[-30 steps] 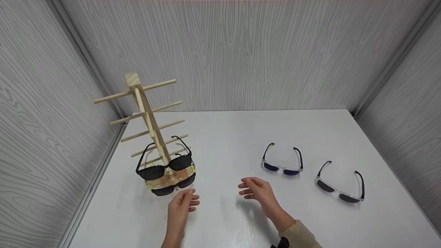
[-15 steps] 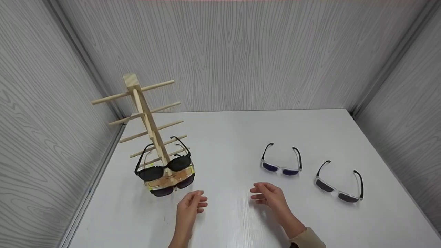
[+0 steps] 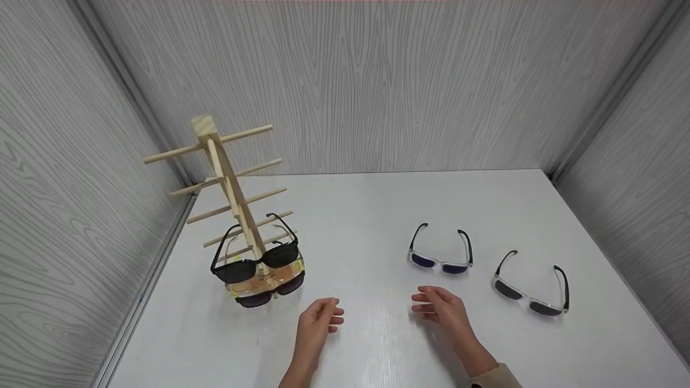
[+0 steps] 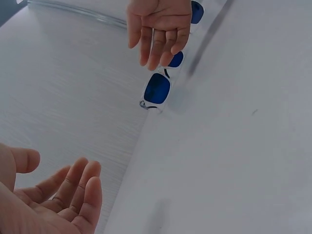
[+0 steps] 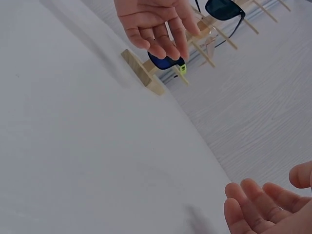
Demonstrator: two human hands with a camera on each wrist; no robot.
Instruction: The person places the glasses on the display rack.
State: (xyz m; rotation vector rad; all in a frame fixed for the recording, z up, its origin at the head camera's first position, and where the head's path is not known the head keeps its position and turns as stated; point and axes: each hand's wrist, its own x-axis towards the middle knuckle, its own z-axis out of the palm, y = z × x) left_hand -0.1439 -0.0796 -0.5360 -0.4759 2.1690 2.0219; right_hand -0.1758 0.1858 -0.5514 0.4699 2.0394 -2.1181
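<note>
My left hand hovers over the table, to the right of the wooden rack, with loosely bent fingers and nothing in them. My right hand is likewise without anything in it, just below the blue-lensed sunglasses, which lie with temples unfolded. Farther right rest clear-framed sunglasses with dark lenses, also unfolded. On the low pegs of the wooden rack hang black sunglasses, yellowish clear glasses under them, and a dark-lensed pair lowest. The left wrist view shows its hand with palm exposed.
The white table is bounded by grey wood-grain panels at the back and both sides. Bare upper pegs of the rack stick out left and right.
Both hands have moved to the right over the table, holding nothing. The rack and the glasses stay where they were.
</note>
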